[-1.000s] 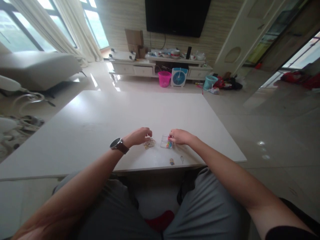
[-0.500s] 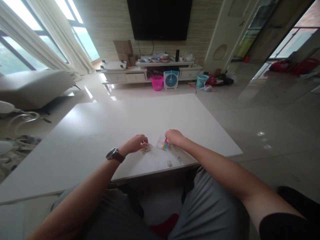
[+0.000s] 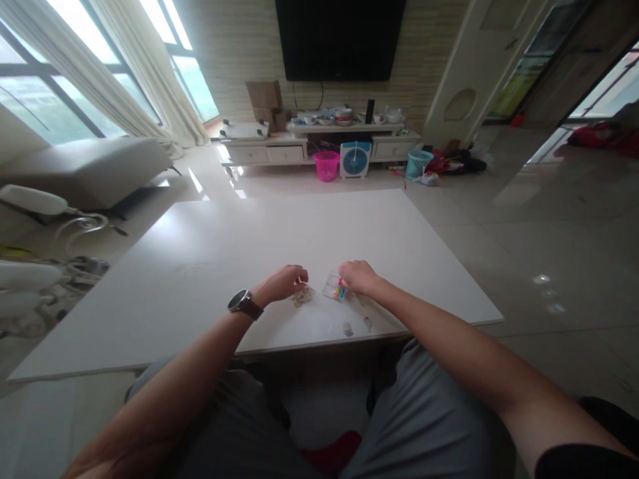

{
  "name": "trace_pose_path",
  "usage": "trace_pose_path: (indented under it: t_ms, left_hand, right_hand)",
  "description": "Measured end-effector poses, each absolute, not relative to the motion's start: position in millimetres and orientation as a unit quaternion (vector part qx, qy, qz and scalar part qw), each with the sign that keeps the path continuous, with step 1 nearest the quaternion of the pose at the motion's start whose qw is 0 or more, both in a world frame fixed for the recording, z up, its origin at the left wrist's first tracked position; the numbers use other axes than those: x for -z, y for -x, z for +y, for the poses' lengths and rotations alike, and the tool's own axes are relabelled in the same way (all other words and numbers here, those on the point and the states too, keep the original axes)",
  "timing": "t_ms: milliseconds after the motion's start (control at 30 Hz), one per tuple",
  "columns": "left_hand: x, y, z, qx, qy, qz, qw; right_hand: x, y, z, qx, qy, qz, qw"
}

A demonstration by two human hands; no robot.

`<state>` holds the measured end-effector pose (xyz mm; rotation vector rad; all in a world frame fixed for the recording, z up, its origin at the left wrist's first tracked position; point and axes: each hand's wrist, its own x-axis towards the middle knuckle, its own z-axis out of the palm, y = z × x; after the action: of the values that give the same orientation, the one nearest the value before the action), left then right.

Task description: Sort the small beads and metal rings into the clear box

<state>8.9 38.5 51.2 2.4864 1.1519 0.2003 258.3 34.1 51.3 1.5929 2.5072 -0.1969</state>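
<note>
A small loose pile of pale and yellowish bits (image 3: 301, 297) lies on the white table; they are too small to name. Just above it, my left hand (image 3: 283, 282) hovers with curled fingers and a gap between thumb and forefinger. To the right sits a clear plastic compartment box (image 3: 330, 287) holding several bright little pieces (image 3: 339, 291) in pink, yellow, green and blue. My right hand (image 3: 357, 275) is closed at the box's right side, its fingertips pinched over the coloured pieces. What those fingers hold is hidden.
Two small objects lie near the front edge of the white table (image 3: 239, 233): a pale lump (image 3: 348, 328) and a greyish piece (image 3: 368, 323). Beyond the table are a pink basket (image 3: 327, 166), a blue fan (image 3: 355, 160) and a TV cabinet (image 3: 249, 155).
The view has swung slightly left, so everything sits further right in the picture. My left thumb and forefinger have parted a little above the pile. My right hand stays at the box.
</note>
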Motion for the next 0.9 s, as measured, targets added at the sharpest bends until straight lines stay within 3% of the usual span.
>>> trace_pose_path:
  t_ms: [233,500,667,900]
  left_hand:
    - [-55.8,-11.6,34.8,-0.096,-0.879,0.41,0.224]
    - [-59.4,-38.8,22.3,-0.219,-0.754,0.377,0.492]
    - [-54.8,-46.8,20.9,-0.295,-0.715,0.369,0.515]
    - [-49.9,-44.6,20.8,-0.285,-0.729,0.388,0.486]
  right_hand:
    - [-64.0,-271.6,33.8,0.081,-0.551,0.83,0.038]
    - [-67.7,-255.2,24.6,0.352,-0.502,0.763,-0.205]
    - [-62.9,-243.0,22.1,0.455,-0.483,0.708,-0.241]
    - [-55.5,-240.1,19.1,0.508,-0.475,0.676,-0.244]
